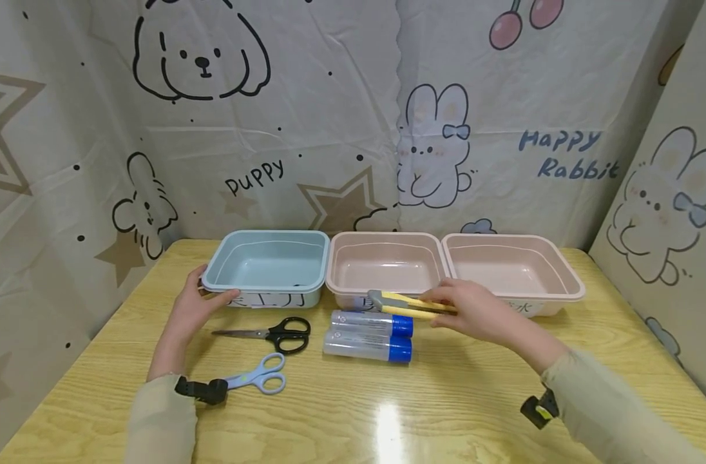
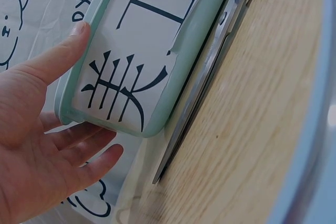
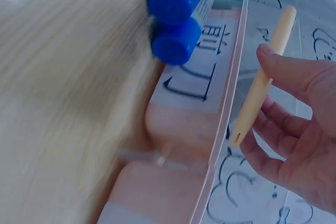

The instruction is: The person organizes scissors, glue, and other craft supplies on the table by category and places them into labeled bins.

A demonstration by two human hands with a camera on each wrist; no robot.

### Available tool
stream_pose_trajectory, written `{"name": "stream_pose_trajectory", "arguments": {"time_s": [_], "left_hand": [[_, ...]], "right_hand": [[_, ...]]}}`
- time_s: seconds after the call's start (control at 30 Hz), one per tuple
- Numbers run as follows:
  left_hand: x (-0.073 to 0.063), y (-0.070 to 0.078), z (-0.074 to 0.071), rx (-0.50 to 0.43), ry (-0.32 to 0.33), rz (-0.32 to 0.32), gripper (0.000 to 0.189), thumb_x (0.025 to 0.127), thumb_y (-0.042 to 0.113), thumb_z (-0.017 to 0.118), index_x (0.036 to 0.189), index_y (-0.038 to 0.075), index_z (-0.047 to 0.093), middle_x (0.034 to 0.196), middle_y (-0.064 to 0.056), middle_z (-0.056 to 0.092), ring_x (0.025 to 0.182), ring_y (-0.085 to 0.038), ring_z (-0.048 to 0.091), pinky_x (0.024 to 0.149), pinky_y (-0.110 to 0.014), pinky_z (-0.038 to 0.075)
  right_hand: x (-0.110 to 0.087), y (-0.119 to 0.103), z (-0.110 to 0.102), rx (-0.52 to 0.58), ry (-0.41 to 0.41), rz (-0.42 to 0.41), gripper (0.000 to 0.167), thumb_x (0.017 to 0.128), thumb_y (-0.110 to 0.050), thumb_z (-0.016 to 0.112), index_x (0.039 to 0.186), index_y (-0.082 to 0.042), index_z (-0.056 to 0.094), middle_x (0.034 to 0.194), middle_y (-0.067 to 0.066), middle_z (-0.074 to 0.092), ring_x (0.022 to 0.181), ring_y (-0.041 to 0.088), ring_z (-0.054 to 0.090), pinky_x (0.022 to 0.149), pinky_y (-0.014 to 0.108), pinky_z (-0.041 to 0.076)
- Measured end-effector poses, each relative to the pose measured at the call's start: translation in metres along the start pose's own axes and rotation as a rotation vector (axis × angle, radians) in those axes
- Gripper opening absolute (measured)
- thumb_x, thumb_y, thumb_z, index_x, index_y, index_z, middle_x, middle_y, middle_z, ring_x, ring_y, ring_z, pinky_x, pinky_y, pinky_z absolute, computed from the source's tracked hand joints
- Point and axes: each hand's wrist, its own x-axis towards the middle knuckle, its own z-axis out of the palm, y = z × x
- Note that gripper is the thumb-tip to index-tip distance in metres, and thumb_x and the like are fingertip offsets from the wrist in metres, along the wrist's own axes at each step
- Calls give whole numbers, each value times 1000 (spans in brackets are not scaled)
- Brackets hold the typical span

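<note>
My left hand (image 1: 187, 306) holds the front left corner of a light blue plastic box (image 1: 266, 246). Its thumb lies on the rim and its fingers reach round the short end, as the left wrist view shows. In my right hand (image 1: 475, 312) is a yellow and grey utility knife (image 1: 408, 300), pinched between thumb and fingers. The knife is above the front rim of the middle pink box (image 1: 388, 248), its grey end pointing left. Two clear tubes with blue caps (image 1: 361, 346) lie side by side just in front of that box.
Black-handled scissors (image 1: 274, 334) lie before the blue box, blades pointing left. Nearer are light blue scissors (image 1: 253, 377), partly hidden by the left wrist camera. Another pink box (image 1: 504, 251) stands at the right end of the row. A printed curtain (image 1: 330, 129) hangs behind the table.
</note>
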Motion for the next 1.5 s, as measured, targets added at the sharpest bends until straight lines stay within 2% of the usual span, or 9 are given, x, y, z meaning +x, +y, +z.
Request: {"name": "stream_pose_trajectory", "arguments": {"time_s": [0.13, 0.4, 0.67, 0.93, 1.23, 1.37, 1.5], "left_hand": [[0, 1, -1, 2, 0, -10, 104, 76, 50, 66, 147, 9, 1, 145, -23, 22, 127, -43, 30, 97, -57, 33], [0, 2, -1, 9, -3, -6, 105, 76, 51, 66, 147, 8, 2, 144, -24, 23, 126, -43, 30, 97, -57, 33], [-1, 1, -2, 6, -2, -6, 104, 76, 50, 66, 147, 9, 1, 145, -23, 23, 126, -43, 31, 97, -57, 34], [0, 1, -1, -2, -11, -9, 105, 76, 51, 66, 147, 10, 0, 145, -24, 23, 127, -43, 30, 97, -57, 33], [-1, -1, -1, -9, -7, -18, 106, 75, 52, 66, 147, 10, 0, 146, -23, 21, 127, -43, 30, 98, -56, 34], [0, -1, -2, -12, -7, -16, 106, 75, 51, 67, 147, 10, 0, 146, -23, 21, 127, -43, 30, 97, -56, 34], [1, -1, -1, -17, -7, -9, 106, 75, 51, 67, 147, 10, 0, 146, -24, 21, 127, -43, 30, 97, -56, 34]], "right_hand": [[22, -8, 2, 1, 17, -26, 36, 79, -27, 71, 111, -13, 65, 96, -1, 62, 77, 9, 54, 66, 26, 46], [61, -18, 10, 87, 95, -35, 28, 74, -21, 75, 97, -8, 67, 86, -1, 66, 75, 10, 58, 69, 28, 50], [98, -33, 21, 92, 148, 4, 27, 77, -25, 73, 99, -9, 69, 88, 0, 68, 74, 10, 59, 70, 27, 51], [136, -49, 34, 128, 173, -72, 20, 80, -23, 70, 94, -10, 71, 82, 0, 68, 67, 9, 55, 62, 23, 47], [171, -70, 51, 55, 151, -106, 28, 83, -27, 66, 103, -8, 70, 89, 3, 68, 78, 14, 60, 69, 25, 48], [183, -78, 58, 91, 122, -65, 29, 84, -27, 64, 105, -9, 69, 94, 3, 69, 82, 15, 62, 73, 26, 49], [195, -84, 65, 158, 94, -17, 27, 85, -27, 63, 104, -9, 69, 92, 2, 70, 76, 10, 60, 68, 22, 49]]}}
